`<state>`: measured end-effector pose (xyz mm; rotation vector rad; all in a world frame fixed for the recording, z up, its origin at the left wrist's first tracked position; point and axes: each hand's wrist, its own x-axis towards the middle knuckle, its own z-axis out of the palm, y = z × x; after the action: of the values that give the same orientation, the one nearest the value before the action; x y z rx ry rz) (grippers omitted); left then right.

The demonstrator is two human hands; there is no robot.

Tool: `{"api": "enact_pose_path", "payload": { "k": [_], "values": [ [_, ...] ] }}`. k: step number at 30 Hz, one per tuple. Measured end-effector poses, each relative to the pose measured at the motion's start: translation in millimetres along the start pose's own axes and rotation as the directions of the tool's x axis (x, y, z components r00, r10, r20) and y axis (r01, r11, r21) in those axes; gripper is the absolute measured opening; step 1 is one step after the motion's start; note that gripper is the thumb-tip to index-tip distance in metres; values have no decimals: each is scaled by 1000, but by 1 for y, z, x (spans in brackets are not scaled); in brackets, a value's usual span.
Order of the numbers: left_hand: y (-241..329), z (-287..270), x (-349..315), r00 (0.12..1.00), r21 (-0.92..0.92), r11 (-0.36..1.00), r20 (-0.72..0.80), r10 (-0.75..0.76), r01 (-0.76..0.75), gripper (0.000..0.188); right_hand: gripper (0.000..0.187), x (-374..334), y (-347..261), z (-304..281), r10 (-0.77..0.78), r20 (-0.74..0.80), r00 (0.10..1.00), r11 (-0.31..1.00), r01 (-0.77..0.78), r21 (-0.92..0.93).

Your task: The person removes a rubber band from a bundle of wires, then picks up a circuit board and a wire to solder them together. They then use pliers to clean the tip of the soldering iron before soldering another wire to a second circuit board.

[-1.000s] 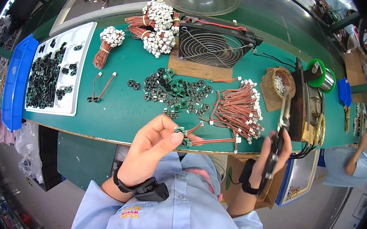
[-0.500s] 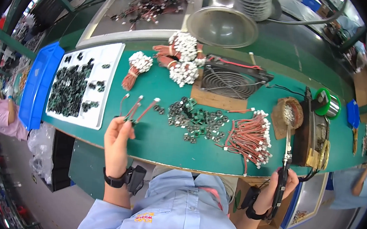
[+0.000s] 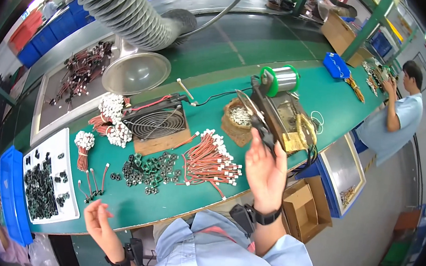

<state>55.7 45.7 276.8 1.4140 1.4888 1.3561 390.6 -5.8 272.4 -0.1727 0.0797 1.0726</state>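
Observation:
My left hand (image 3: 100,223) is at the table's near edge, fingers loosely bent and apart, with nothing in it. Just beyond its fingertips lie a few small dark parts (image 3: 95,194) with red-and-black wires standing up from them. My right hand (image 3: 266,176) is raised palm up with fingers stretched out, right at the black handle of a soldering iron (image 3: 261,125). Whether the fingertips still touch the handle cannot be told. The iron slants beside its metal stand, its tip end above a brown holder (image 3: 237,117) filled with silvery bits. A green solder spool (image 3: 282,80) stands behind.
Wired connectors (image 3: 210,161) and small black-and-green parts (image 3: 149,170) lie mid-table, before a fan (image 3: 156,123). Bundled wires (image 3: 84,146) and a white tray (image 3: 66,190) of parts are leftward. A fume hood (image 3: 137,73) hangs behind. Another person (image 3: 397,109) works at far right.
The view has swung right. My right hand has carried the soldering iron up to the stand, and its fingers have opened. My left hand has let go of the wired parts and drawn back.

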Motion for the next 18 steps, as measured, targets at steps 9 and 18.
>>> {"api": "enact_pose_path", "payload": {
  "k": [9,18],
  "values": [
    [17,27,-25,979,-98,995,201,24,-5,9,53,66,15,7,17,-96,995,991,-4,131],
    [26,32,-29,953,-28,998,294,68,-63,9,52,33,6,19,310,91,946,951,-309,-24]
  ]
}}
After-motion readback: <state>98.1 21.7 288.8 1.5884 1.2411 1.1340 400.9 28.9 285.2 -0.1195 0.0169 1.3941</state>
